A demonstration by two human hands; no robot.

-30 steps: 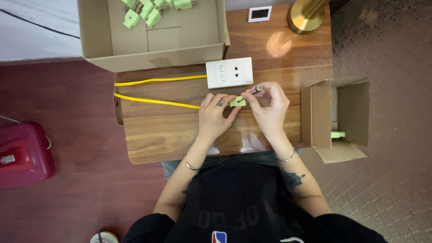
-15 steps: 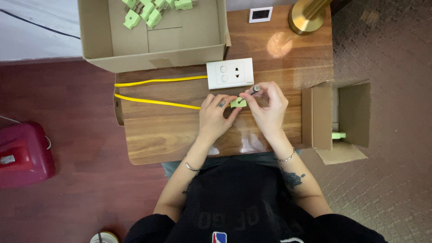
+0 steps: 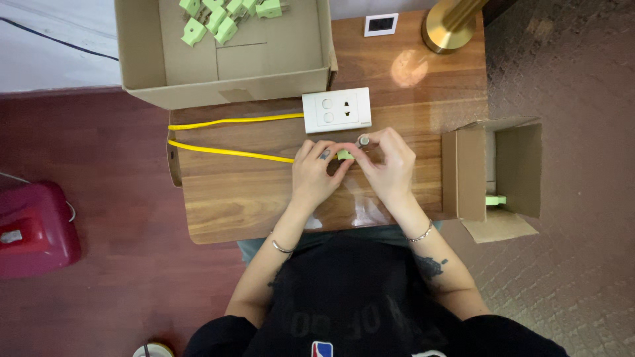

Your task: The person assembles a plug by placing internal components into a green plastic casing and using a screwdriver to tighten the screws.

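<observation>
Table point(image 3: 251, 205), centre of frame: wood, warm brown grain, glossy enough to carry a pale reflection at upper right.
Large box point(image 3: 142, 63), top of frame: matt brown cardboard, plain inside.
Small box point(image 3: 512, 165), right edge: the same matt cardboard, flaps open.
Green parts point(image 3: 225, 16), upper left in the large box: smooth pale-green plastic, dull sheen.
Green piece point(image 3: 344, 155), centre, pinched between left hand point(image 3: 314, 175) and right hand point(image 3: 390, 168): same plastic.
Switch plate point(image 3: 336, 110), above the hands: smooth white plastic, slightly glossy.
Cable point(image 3: 228, 151), centre left: yellow, smooth jacket.
Lamp base point(image 3: 450, 26), upper right: polished brass-coloured metal.
Floor point(image 3: 569, 86), right: brown, rough patterned texture.
Shirt point(image 3: 357, 297), bottom: black matt cloth.
</observation>
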